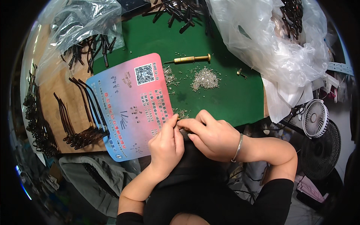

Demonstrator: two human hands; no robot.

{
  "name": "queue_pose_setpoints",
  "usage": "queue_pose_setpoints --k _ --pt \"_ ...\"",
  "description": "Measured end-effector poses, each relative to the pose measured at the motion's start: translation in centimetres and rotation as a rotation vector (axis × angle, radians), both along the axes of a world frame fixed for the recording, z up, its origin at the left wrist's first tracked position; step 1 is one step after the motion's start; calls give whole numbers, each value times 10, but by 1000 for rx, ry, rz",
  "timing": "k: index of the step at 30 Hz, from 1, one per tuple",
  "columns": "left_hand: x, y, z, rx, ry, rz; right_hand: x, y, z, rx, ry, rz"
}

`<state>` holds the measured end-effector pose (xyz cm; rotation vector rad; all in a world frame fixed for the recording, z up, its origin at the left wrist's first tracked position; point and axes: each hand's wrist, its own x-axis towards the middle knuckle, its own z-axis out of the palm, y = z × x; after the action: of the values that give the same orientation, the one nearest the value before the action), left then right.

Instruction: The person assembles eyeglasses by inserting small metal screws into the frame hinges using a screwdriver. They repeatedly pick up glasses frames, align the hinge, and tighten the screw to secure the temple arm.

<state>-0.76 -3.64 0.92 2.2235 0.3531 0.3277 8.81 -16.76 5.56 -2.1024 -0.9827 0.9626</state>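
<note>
My left hand and my right hand meet at the near edge of the green mat. Thumbs and fingertips are pinched together around something small, mostly hidden by the fingers. A silver bangle circles my right wrist. Just beyond the fingertips lies a small heap of tiny metal parts. Left of them is a pink and blue printed pad, bearing little sorted metal pieces. Farther off lie a brass screwdriver and a larger pile of tiny silvery screws.
Dark slender pieces like eyeglass temples lie in bunches on the wooden table at left. Clear plastic bags with more dark pieces stand at the back. A white fan and a black fan are at right.
</note>
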Motion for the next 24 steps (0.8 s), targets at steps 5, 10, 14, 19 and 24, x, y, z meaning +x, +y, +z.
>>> queue_pose_setpoints --k 5,10,14,19,24 --pt "1 1 -1 2 -8 1 15 3 -8 40 436 -57" --pt "0 3 2 -19 65 -17 15 7 -9 -7 411 -43" --pt "0 6 2 -52 73 -21 13 10 -5 -48 369 -16" --pt "3 7 4 -63 79 -48 9 8 -3 -94 174 31" --pt "6 10 8 -37 28 -54 -5 -1 3 -16 -171 48"
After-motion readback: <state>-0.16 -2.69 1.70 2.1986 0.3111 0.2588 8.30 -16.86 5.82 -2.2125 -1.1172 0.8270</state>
